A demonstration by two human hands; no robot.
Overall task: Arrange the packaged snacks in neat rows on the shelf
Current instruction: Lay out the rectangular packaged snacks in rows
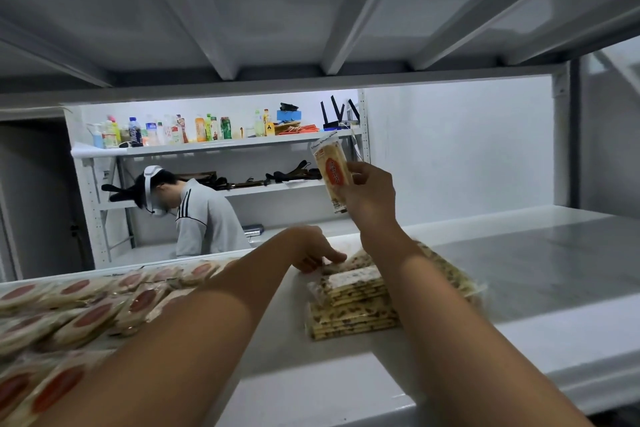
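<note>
A white shelf board (pixel 519 270) lies in front of me. My right hand (pixel 372 187) holds up a red-labelled cracker pack (pixel 330 170), upright above the shelf. My left hand (pixel 311 250) rests with its fingertips on the far end of a stack of speckled cracker packs (pixel 353 305) in the middle of the shelf. Several red-labelled packs (pixel 86 308) lie in rows on the left part of the shelf, partly hidden by my left forearm.
The shelf above (pixel 311 10) hangs low overhead. Behind the shelf a person (pixel 197 215) bends forward. A farther rack (pixel 221 144) carries bottles and gear. A shelf upright (pixel 561 135) stands at the right.
</note>
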